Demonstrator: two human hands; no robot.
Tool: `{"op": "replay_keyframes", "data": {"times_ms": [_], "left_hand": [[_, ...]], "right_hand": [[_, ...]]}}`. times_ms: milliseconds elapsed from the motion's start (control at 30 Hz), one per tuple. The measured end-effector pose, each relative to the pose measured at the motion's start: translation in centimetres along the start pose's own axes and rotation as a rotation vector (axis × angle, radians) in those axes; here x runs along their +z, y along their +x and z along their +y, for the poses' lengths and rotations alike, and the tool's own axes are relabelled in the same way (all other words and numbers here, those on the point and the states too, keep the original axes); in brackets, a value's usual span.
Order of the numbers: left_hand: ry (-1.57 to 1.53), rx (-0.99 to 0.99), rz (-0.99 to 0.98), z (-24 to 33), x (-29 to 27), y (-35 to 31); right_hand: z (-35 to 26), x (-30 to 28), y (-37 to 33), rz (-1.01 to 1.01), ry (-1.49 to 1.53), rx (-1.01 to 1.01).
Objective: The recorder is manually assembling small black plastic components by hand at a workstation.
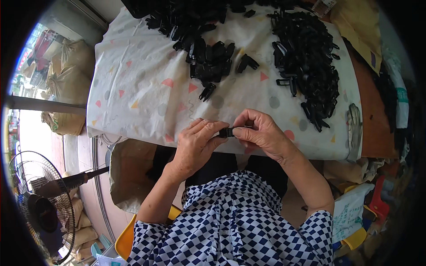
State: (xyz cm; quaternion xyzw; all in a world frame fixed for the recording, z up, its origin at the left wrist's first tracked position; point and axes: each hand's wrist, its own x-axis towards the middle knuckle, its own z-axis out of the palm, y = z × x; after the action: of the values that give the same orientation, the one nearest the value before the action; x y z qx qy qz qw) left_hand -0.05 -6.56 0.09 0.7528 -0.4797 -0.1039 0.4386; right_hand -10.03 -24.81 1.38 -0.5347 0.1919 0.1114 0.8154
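**One black part in your hands, lots more in two big heaps**

You sat close up to the counter (376, 119) in your blue and white checked shirt (230, 221). Just past your shirt, your hands met at the near side. The grip of your left hand (195, 144) was pinched almost closed on the left end of a small black part (226, 132). The grip of your right hand (262, 133) was pinched on the right end of that same part. So the part was between your fingertips, near the front edge of the white cloth (133, 80) with the colored shapes.

That part looked half-way through being worked on. Your fingers hid its ends, so I couldn't tell if it was done.

Farther out, a left heap (211, 60) of black pieces spread toward the far side. A loose black piece (247, 63) lay between the heaps. The right heap (306, 62) was long and thick. One heap may have been done and the other left to do, but the pieces were too small and dark for me to tell which.

Away to your left, beyond the counter, were some tan sacks (69, 80).
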Motion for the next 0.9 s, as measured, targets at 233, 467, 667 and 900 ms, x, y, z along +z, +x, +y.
{"op": "replay_keyframes", "data": {"times_ms": [233, 467, 667, 900], "left_hand": [[0.195, 0.054, -0.072, 1.5, 0.8, 0.6], [-0.089, -0.245, -0.244, 4.3, 0.9, 2.2], [-0.741, -0.266, -0.093, 4.3, 3.6, 3.4], [-1.116, -0.566, -0.145, 5.3, 5.0, 3.4]], "right_hand": [[0.7, -1.2, -0.7, 0.035, -0.055, 0.093], [1.0, -3.2, -2.0, -0.102, 0.333, 0.203], [2.1, -3.8, -3.0, -0.436, 0.484, -0.022], [4.1, -3.3, -2.5, -0.275, 0.463, -0.165]]}}
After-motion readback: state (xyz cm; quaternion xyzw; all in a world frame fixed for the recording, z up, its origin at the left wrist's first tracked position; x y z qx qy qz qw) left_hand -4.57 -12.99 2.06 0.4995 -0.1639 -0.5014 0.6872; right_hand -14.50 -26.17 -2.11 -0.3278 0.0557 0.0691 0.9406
